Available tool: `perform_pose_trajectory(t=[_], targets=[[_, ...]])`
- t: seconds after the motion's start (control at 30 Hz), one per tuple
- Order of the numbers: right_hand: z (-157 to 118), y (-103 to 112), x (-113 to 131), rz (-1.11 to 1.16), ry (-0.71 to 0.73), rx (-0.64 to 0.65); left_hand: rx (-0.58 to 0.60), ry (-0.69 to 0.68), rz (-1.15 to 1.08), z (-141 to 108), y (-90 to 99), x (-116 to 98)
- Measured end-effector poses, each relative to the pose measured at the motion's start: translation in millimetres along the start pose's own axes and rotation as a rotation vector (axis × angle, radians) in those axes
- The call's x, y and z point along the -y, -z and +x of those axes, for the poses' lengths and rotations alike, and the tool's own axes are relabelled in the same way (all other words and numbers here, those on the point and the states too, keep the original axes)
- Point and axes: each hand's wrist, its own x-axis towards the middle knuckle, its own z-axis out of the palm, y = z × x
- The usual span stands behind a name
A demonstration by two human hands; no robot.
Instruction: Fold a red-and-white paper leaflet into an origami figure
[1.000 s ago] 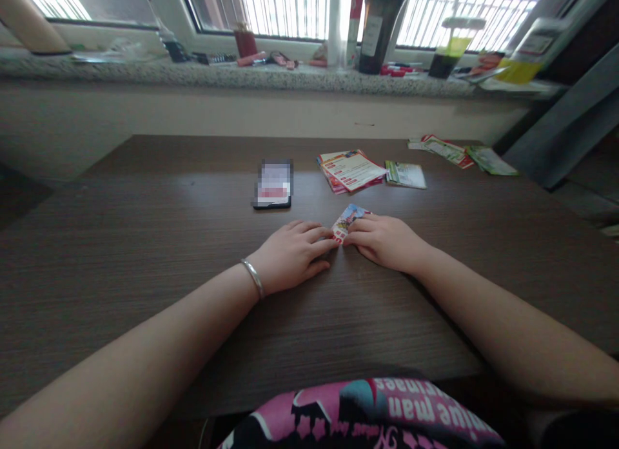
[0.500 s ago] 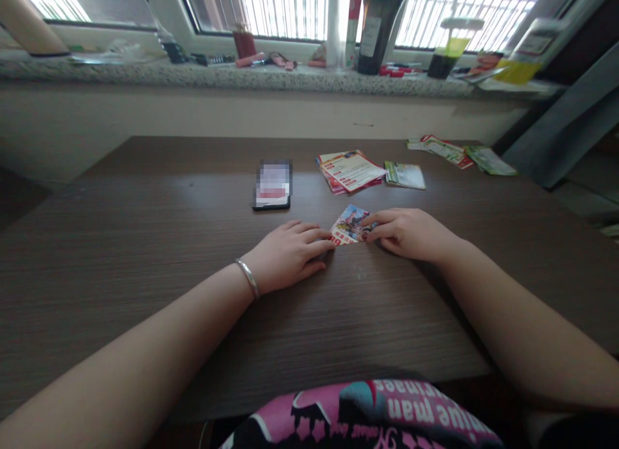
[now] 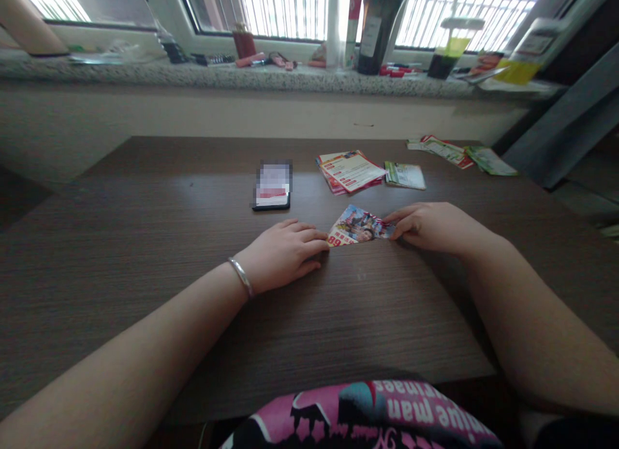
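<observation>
A small colourful printed leaflet [image 3: 356, 226], partly folded by its look, lies on the dark wooden table between my two hands. My left hand [image 3: 289, 254], with a silver bangle at the wrist, rests flat on the table, fingers stretched out. Its fingertips touch the leaflet's left corner. At the right end of the leaflet, my right hand [image 3: 428, 226] pinches the corner between thumb and fingers, covering part of it.
A phone [image 3: 272, 186] with a blurred screen lies behind my left hand. Further back are a stack of leaflets [image 3: 352, 170], a small green-and-white card pile [image 3: 405, 176] and more papers [image 3: 447, 151]. Bottles [image 3: 380, 33] and small items line the granite windowsill [image 3: 290, 81].
My right hand has moved to the right, and more of the leaflet shows, reaching further right. My left hand has shifted slightly left, staying at the leaflet's left corner.
</observation>
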Motion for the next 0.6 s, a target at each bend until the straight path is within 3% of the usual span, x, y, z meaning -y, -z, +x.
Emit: perform_pose_trajectory(t=[0.17, 0.6], targets=[[-5, -1, -12, -0.002, -0.06, 0.07, 0.004, 0.007, -0.012, -1, -1.0, 1], [-12, -10, -35, 0.024, -0.094, 0.089, -0.018, -0.009, -0.037, -1, -3.1, 2]])
